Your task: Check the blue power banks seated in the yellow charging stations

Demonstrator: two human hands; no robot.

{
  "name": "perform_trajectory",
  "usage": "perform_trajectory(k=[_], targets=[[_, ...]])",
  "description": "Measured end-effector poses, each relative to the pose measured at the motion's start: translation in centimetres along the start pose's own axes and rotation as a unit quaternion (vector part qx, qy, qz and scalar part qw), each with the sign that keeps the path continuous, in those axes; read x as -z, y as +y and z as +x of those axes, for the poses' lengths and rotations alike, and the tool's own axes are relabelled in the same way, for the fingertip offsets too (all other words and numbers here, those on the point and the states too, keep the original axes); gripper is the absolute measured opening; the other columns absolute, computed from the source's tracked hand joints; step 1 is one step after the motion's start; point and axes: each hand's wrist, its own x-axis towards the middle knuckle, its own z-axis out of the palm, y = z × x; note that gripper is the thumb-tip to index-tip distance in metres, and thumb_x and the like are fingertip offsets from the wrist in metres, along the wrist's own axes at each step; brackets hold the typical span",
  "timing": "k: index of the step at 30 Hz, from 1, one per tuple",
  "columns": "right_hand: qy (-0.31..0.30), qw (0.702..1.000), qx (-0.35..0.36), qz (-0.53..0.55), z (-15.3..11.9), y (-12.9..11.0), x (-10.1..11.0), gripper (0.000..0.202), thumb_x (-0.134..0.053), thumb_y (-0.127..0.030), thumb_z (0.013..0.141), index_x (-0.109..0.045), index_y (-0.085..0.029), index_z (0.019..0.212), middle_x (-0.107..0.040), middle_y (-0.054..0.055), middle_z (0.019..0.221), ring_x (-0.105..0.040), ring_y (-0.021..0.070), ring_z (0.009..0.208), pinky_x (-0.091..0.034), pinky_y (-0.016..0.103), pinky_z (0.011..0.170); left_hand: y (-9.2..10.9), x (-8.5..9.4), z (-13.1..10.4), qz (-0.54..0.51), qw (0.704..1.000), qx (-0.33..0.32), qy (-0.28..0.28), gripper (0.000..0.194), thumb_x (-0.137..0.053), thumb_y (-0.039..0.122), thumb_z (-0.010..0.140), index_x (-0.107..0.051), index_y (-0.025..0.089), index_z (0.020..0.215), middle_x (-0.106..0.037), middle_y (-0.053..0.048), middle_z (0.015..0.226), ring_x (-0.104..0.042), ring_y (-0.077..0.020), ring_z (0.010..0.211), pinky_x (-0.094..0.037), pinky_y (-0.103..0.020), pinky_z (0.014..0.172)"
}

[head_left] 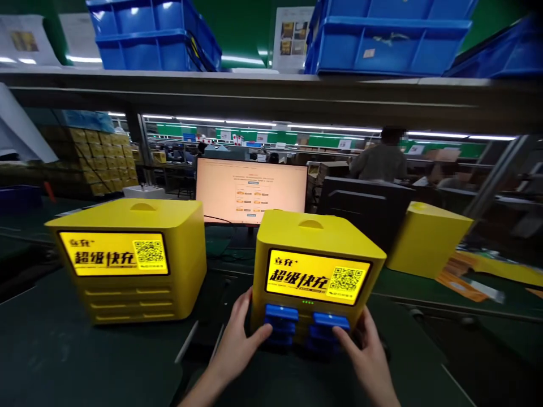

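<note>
A yellow charging station (316, 240) with a lit screen stands in front of me on the dark bench. Several blue power banks stick out of its front slots, in a left stack (280, 323) and a right stack (326, 330). My left hand (240, 339) rests against the station's lower left corner, thumb touching the left stack. My right hand (365, 353) is at the lower right, fingers on the right stack. Neither hand has lifted anything.
A second yellow station (131, 257) stands at the left with its slots closed, and a third (426, 237) at the right. A lit monitor (251, 191) sits behind. Blue crates (390, 37) line the overhead shelf. A person works at a far bench.
</note>
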Motion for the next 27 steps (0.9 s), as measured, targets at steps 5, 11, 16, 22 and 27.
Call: perform_trajectory(k=[5, 11, 16, 22, 27], targets=[[-0.034, 0.997, -0.051, 0.038, 0.3, 0.5, 0.1, 0.086, -0.071, -0.047, 0.065, -0.028, -0.024, 0.137, -0.043, 0.009, 0.135, -0.046, 0.0301, 0.118, -0.045, 0.040, 0.093, 0.2, -3.3, 1.5, -0.067, 0.995, 0.045, 0.065, 0.075, -0.054, 0.051, 0.076, -0.019, 0.026, 0.138, -0.025, -0.007, 0.144, -0.023, -0.0249, 0.135, -0.033, -0.040, 0.109], [-0.064, 0.997, -0.040, -0.009, 0.1, 0.9, 0.3, 0.088, -0.068, -0.049, 0.068, -0.021, -0.025, 0.139, -0.035, 0.009, 0.140, -0.035, 0.0288, 0.127, -0.034, 0.043, 0.103, -0.1, -3.1, 1.3, -0.035, 0.996, 0.050, 0.058, 0.078, -0.051, 0.056, 0.077, -0.014, 0.026, 0.139, -0.021, -0.009, 0.145, -0.024, -0.0278, 0.134, -0.033, -0.044, 0.107], [-0.070, 0.995, -0.024, -0.072, -0.1, 3.4, 0.5, 0.091, -0.065, -0.053, 0.069, -0.016, -0.022, 0.140, -0.031, 0.011, 0.141, -0.029, 0.0279, 0.130, -0.027, 0.044, 0.107, -1.1, -3.3, 0.6, 0.036, 0.997, 0.049, 0.057, 0.076, -0.049, 0.052, 0.081, -0.008, 0.027, 0.141, -0.024, -0.007, 0.146, -0.029, -0.0291, 0.132, -0.038, -0.043, 0.103], [-0.068, 0.981, 0.070, -0.166, -0.3, 4.8, 0.2, 0.093, -0.066, -0.048, 0.070, -0.011, -0.023, 0.140, -0.029, 0.012, 0.143, -0.026, 0.0303, 0.132, -0.026, 0.048, 0.107, -3.3, -4.4, 0.3, 0.103, 0.994, 0.006, 0.029, 0.098, -0.063, 0.041, 0.075, 0.008, 0.027, 0.142, -0.014, -0.008, 0.150, -0.025, -0.0281, 0.134, -0.035, -0.043, 0.105], [-0.083, 0.910, 0.233, -0.332, 1.4, 7.3, 3.8, 0.073, -0.061, -0.055, 0.073, -0.033, -0.022, 0.132, -0.041, 0.015, 0.135, -0.034, 0.0343, 0.127, -0.027, 0.056, 0.103, -2.1, -2.2, -0.7, 0.108, 0.994, -0.003, 0.010, 0.080, -0.055, 0.038, 0.082, -0.006, 0.025, 0.144, -0.029, -0.007, 0.145, -0.032, -0.0244, 0.131, -0.037, -0.039, 0.103]])
